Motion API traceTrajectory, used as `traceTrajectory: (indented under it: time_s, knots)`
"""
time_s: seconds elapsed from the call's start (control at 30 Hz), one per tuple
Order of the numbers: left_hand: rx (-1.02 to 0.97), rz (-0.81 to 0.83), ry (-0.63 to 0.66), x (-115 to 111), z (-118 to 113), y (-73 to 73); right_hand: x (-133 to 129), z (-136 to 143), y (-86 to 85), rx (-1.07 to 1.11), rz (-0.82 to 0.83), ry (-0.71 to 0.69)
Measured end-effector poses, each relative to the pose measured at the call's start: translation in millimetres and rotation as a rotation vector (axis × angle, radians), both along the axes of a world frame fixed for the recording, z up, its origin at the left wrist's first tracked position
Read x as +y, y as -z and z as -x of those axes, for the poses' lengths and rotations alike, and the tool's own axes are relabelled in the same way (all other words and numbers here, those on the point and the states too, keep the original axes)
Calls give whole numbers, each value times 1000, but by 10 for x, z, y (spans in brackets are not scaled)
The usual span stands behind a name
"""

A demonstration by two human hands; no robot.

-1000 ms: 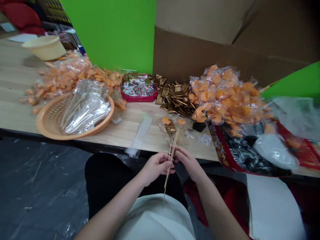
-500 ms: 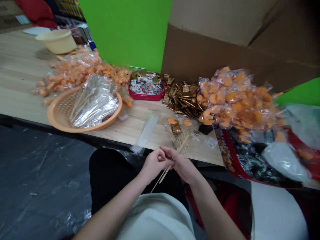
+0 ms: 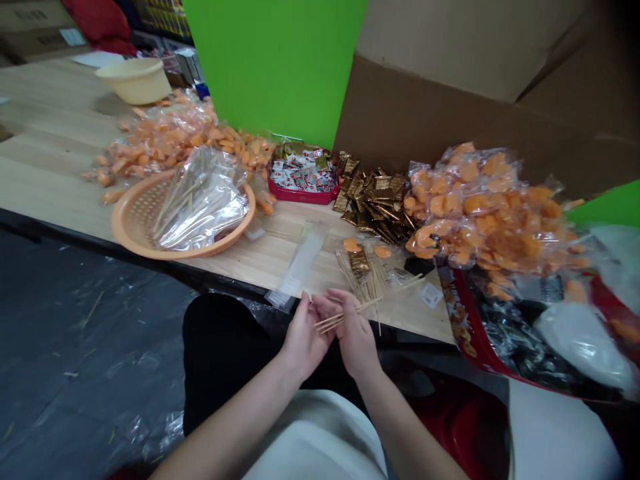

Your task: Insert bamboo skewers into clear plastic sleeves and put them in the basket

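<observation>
Several thin wooden sticks (image 3: 369, 304) lie across my two hands above my lap, at the table's front edge. My right hand (image 3: 354, 333) has its fingers wrapped round them. Cupped beneath their lower ends, my left hand (image 3: 306, 339) touches my right hand, with its fingers apart from the sticks' far ends. Just beyond sit more loose sticks (image 3: 371, 283), a gold packet (image 3: 359, 262) and orange pieces (image 3: 383, 251) in clear wrap. Flat clear bags (image 3: 300, 263) rest to the left of these.
An orange basket (image 3: 131, 217) of wrapped sticks stands left. Behind are a red tin (image 3: 304, 195) of small packets, gold packets (image 3: 380, 200) and orange wrapped piles (image 3: 480, 200). A red tray (image 3: 467, 327) is at right; a cream bowl (image 3: 135, 83) stands back left.
The sticks have swung from a steep slant to a flatter one, pointing right. My hands have turned and my left hand has opened. The whole view has shifted slightly.
</observation>
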State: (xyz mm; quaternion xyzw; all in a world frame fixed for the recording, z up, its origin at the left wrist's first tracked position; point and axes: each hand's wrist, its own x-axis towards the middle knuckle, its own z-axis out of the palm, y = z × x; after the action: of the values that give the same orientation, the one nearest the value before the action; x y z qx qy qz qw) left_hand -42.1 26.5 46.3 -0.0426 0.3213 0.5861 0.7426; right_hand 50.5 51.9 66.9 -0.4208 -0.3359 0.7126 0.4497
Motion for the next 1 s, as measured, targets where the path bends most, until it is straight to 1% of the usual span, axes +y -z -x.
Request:
traceTrajectory:
  time_s: [0.07,0.1,0.2,0.27,0.33,0.4,0.47,0.5,0.53,0.57,0.63,0.67,0.7,0.73,0.77,0.83,0.87,0.9,0.97,1.0]
  knots:
    - [51,-54,14,-16,-36,-61,-40,21,21,5,0,36]
    - [97,-86,49,-37,-31,-74,-34,5,19,-11,-6,60]
    - [311,-151,201,-109,23,-56,24,-75,1,-116,-54,90]
    - [435,-141,278,-134,40,-28,39,-97,3,-177,-96,87]
    - [480,-110,310,-131,34,-7,23,-82,20,-194,-121,85]
    - [459,-94,323,-122,42,15,2,-58,37,-183,-129,97]
    - [476,-95,340,-137,112,59,5,-56,42,-171,-143,131]
    - [546,-105,368,-162,177,93,20,-67,38,-169,-153,155]
    - [675,-130,418,-200,261,135,42,-85,30,-168,-162,179]
    - [865,-167,483,-247,359,181,69,-108,21,-166,-167,198]
    - [1378,-204,590,-358,570,267,121,-154,4,-166,-164,217]
    - [1637,-188,620,-410,666,295,140,-171,-1,-165,-163,218]
    - [1854,-165,652,-453,747,304,153,-180,-4,-160,-162,216]
    - [2009,-148,695,-482,809,293,159,-182,-3,-152,-162,210]
    - [2103,-158,750,-493,854,262,157,-177,-1,-146,-159,195]
    - [2172,-264,836,-462,903,153,142,-154,7,-165,-147,140]
    - [2206,-297,820,-425,921,89,133,-142,10,-199,-142,103]
    - [2254,-293,780,-380,943,26,125,-133,12,-246,-146,62]
    - [2346,-213,731,-290,1013,-73,118,-136,13,-355,-192,-5]
    - [2371,-155,741,-253,1061,-106,120,-149,14,-406,-224,-37]
